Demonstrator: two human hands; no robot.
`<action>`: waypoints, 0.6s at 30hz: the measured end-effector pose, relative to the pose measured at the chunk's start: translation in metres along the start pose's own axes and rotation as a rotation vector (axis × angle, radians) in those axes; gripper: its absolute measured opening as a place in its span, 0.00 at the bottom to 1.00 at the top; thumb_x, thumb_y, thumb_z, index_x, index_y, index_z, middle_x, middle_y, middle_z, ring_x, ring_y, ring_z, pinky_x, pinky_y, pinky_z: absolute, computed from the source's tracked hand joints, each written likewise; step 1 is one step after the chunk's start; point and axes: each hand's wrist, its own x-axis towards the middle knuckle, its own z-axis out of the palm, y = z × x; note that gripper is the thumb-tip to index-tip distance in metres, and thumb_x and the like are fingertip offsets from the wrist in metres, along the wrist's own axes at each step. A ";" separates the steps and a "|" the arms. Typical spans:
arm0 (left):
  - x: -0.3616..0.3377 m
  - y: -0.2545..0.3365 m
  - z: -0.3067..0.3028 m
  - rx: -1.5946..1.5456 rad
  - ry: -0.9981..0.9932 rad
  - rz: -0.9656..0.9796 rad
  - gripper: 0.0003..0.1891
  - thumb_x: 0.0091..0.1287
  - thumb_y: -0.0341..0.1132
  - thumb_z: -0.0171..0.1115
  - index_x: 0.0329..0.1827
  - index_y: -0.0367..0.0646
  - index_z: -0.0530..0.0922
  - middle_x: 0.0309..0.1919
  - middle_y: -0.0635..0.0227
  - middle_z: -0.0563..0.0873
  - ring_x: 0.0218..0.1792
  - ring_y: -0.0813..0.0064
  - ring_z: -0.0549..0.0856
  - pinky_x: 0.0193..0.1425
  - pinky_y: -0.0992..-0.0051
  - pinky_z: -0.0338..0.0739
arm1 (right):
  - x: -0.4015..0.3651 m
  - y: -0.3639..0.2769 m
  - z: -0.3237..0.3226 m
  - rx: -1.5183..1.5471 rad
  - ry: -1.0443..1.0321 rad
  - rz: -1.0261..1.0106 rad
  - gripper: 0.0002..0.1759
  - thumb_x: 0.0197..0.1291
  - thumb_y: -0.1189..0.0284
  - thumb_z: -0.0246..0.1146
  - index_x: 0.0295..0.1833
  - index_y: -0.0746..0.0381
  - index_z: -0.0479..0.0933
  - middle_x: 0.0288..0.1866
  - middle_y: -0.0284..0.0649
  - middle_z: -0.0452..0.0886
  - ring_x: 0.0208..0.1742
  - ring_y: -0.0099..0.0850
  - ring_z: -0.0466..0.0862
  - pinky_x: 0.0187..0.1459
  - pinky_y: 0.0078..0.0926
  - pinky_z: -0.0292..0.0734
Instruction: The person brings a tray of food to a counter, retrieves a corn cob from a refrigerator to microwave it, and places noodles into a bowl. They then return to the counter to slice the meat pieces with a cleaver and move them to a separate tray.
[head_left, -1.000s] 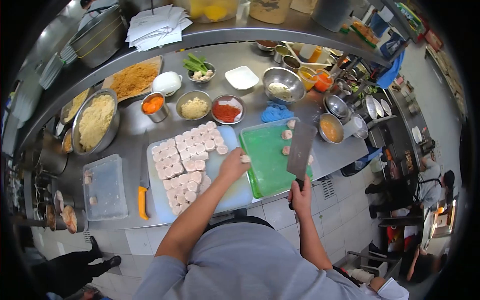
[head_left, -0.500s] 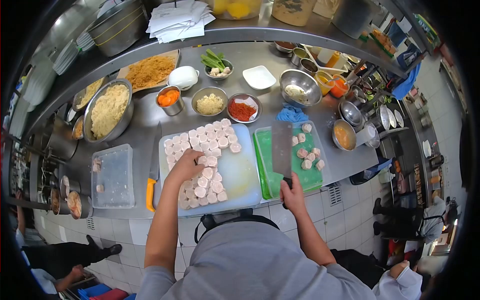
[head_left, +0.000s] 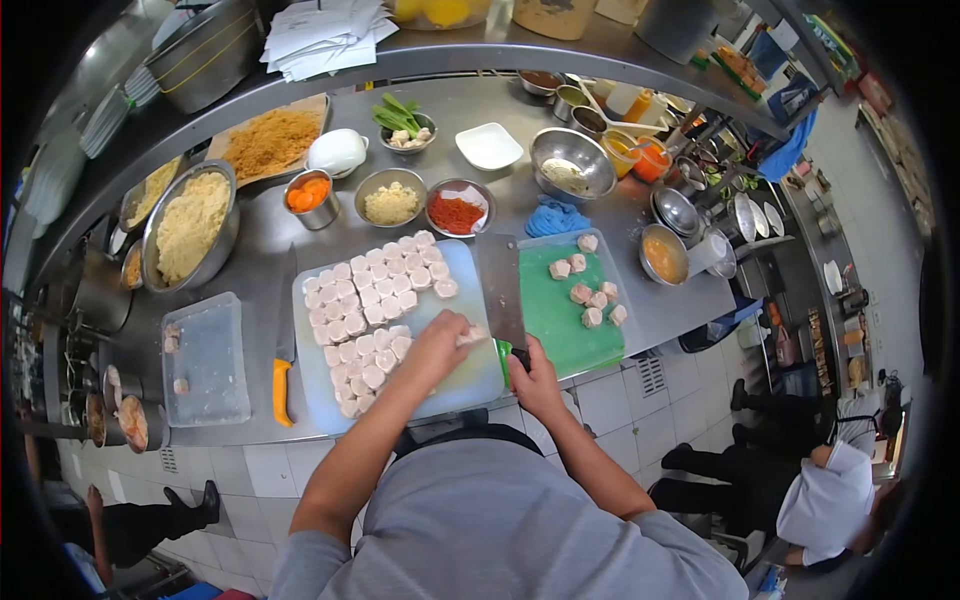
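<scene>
My left hand (head_left: 437, 352) pinches a pale, chunky meat piece (head_left: 471, 336) above the right part of the white cutting board (head_left: 462, 384). Rows of similar pale meat pieces (head_left: 372, 285) cover the left side of that board. In my right hand (head_left: 533, 380) is the black handle of a cleaver (head_left: 501, 292), its broad blade pointing away from me over the gap between the boards. Several pinkish chunks (head_left: 592, 317) lie on the green cutting board (head_left: 545, 335) to the right.
An orange-handled knife (head_left: 282, 385) lies left of the white board, beside a clear plastic tray (head_left: 205, 415). Behind stand bowls of chopped garlic (head_left: 391, 203) and red chilli (head_left: 456, 213), and a steel bowl (head_left: 572, 165). A blue cloth (head_left: 556, 217) lies near the green board. Overhead runs a shelf (head_left: 430, 62).
My left hand has moved right, off the rows, with a meat piece in its fingers. The cleaver has shifted left from over the green board to beside the white one.
</scene>
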 end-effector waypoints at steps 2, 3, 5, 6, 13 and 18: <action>-0.013 0.002 0.020 0.045 -0.001 0.000 0.17 0.61 0.28 0.74 0.51 0.41 0.79 0.49 0.54 0.83 0.54 0.46 0.86 0.56 0.54 0.83 | -0.004 0.002 0.007 -0.036 0.000 0.002 0.27 0.77 0.74 0.62 0.78 0.63 0.68 0.35 0.38 0.85 0.30 0.24 0.83 0.32 0.27 0.79; -0.018 -0.001 0.025 0.072 0.019 -0.058 0.17 0.62 0.28 0.74 0.52 0.41 0.79 0.50 0.54 0.82 0.53 0.46 0.86 0.56 0.53 0.83 | -0.002 0.014 0.012 -0.116 0.011 -0.108 0.28 0.77 0.74 0.62 0.78 0.63 0.68 0.41 0.42 0.87 0.36 0.27 0.86 0.39 0.30 0.82; -0.021 0.001 0.022 0.102 0.040 -0.117 0.17 0.63 0.29 0.73 0.53 0.41 0.79 0.51 0.55 0.81 0.53 0.46 0.86 0.56 0.52 0.84 | -0.004 0.007 0.015 -0.173 -0.066 -0.081 0.28 0.76 0.73 0.62 0.78 0.64 0.68 0.58 0.54 0.87 0.54 0.42 0.90 0.58 0.39 0.82; -0.025 0.002 0.019 0.083 0.045 -0.139 0.17 0.63 0.29 0.73 0.53 0.41 0.79 0.50 0.55 0.81 0.52 0.46 0.87 0.55 0.53 0.84 | -0.005 0.008 0.018 -0.170 -0.069 -0.077 0.28 0.76 0.73 0.62 0.78 0.64 0.68 0.58 0.54 0.87 0.54 0.42 0.90 0.58 0.39 0.82; -0.033 -0.005 0.016 0.077 0.075 -0.108 0.16 0.63 0.28 0.71 0.54 0.41 0.80 0.50 0.54 0.82 0.49 0.46 0.87 0.53 0.52 0.85 | -0.005 -0.001 0.030 -0.378 -0.134 -0.185 0.28 0.76 0.67 0.62 0.77 0.64 0.68 0.55 0.62 0.86 0.54 0.62 0.86 0.55 0.50 0.81; -0.033 -0.006 0.016 0.075 0.088 -0.085 0.15 0.63 0.27 0.70 0.53 0.40 0.79 0.50 0.54 0.82 0.49 0.45 0.87 0.52 0.52 0.85 | -0.005 -0.011 0.029 -0.417 -0.116 -0.206 0.28 0.76 0.70 0.62 0.76 0.65 0.69 0.60 0.62 0.84 0.57 0.61 0.85 0.57 0.48 0.81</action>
